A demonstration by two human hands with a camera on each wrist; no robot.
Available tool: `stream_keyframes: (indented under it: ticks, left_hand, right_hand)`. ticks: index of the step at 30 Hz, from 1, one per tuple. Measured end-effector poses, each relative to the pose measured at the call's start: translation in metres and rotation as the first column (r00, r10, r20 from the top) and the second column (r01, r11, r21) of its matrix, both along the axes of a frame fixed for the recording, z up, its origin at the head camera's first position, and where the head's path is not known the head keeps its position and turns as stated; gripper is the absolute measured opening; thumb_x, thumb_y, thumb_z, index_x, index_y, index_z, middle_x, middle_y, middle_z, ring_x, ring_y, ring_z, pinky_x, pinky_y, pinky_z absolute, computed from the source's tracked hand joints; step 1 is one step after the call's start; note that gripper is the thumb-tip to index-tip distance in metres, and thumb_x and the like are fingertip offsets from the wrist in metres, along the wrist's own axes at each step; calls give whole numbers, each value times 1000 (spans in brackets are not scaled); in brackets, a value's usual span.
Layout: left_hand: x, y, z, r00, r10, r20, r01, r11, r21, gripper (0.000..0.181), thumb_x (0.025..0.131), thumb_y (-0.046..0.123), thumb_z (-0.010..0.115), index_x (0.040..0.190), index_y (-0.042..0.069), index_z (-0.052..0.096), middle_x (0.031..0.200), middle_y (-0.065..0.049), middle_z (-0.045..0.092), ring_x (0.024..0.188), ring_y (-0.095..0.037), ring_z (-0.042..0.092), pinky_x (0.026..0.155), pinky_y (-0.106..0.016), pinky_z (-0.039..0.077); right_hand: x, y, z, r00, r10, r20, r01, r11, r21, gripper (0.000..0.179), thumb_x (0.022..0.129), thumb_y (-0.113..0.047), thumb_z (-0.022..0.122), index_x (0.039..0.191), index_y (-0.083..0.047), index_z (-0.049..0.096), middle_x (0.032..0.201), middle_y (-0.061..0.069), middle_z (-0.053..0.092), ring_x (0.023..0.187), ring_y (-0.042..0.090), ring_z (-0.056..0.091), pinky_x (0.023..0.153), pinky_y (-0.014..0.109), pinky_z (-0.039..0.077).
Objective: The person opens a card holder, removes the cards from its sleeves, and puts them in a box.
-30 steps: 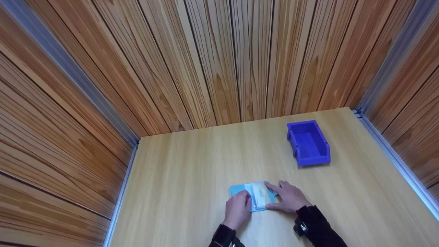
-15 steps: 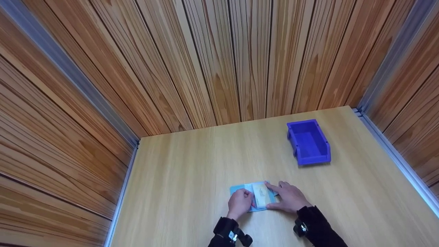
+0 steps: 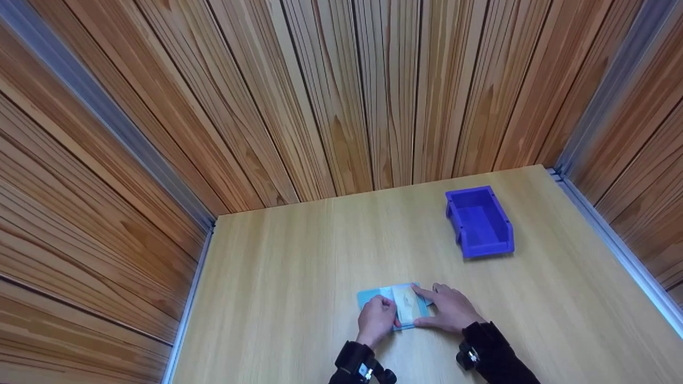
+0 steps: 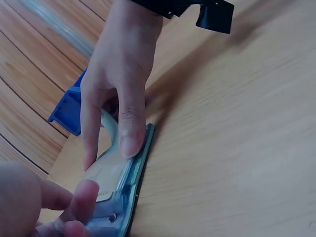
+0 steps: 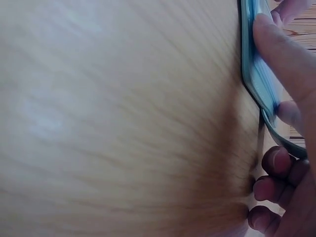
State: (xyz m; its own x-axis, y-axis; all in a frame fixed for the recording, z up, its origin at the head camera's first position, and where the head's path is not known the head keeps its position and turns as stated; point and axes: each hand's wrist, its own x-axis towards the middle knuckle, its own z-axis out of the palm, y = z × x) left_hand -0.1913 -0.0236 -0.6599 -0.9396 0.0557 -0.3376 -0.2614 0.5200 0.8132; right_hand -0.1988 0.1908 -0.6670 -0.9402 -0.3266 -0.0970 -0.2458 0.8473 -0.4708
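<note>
A light blue card holder [image 3: 368,296] lies spread on the table, its clear sleeves facing up. A pale beige card [image 3: 406,306] shows in the right-hand sleeve. My left hand [image 3: 376,319], fingers curled together, pinches at the inner edge of the sleeves; its fingertips partly cover that spot. In the left wrist view a small round hole or snap [image 4: 112,217] shows beside those fingertips. My right hand [image 3: 452,309] holds the right side, thumb on the near edge and index finger at the far edge. In the right wrist view, other fingers [image 5: 266,190] curl below the cover.
A purple-blue open-front bin [image 3: 483,221] stands at the back right of the wooden table [image 3: 283,266]. Wood-plank walls [image 3: 341,96] enclose the back and sides, with metal rails along the table's edges. Black straps with cameras sit on both wrists.
My left hand has shifted slightly right along the card holder, its fingertips now nearer the beige card. The right hand and the bin have stayed in place.
</note>
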Motion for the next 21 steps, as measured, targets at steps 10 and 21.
stream_keyframes:
  ticks: [10,21]
  left_hand:
    - [-5,3,2,994,-42,101,33,996,87,17,106,23,55,96,15,67,64,2,66,50,-10,46,50,-24,33]
    - [-4,5,-7,997,-69,-17,69,997,34,21,107,20,54,86,17,59,63,7,62,47,-9,47,49,-23,34]
  right_hand:
    - [1,3,1,1000,-5,13,5,1000,-20,93,71,-66,84,149,-23,57,113,15,63,95,25,58,84,47,48]
    - [1,3,-2,1000,6,-8,-6,1000,-25,92,72,-67,82,148,-21,58,124,26,64,106,35,62,92,57,50]
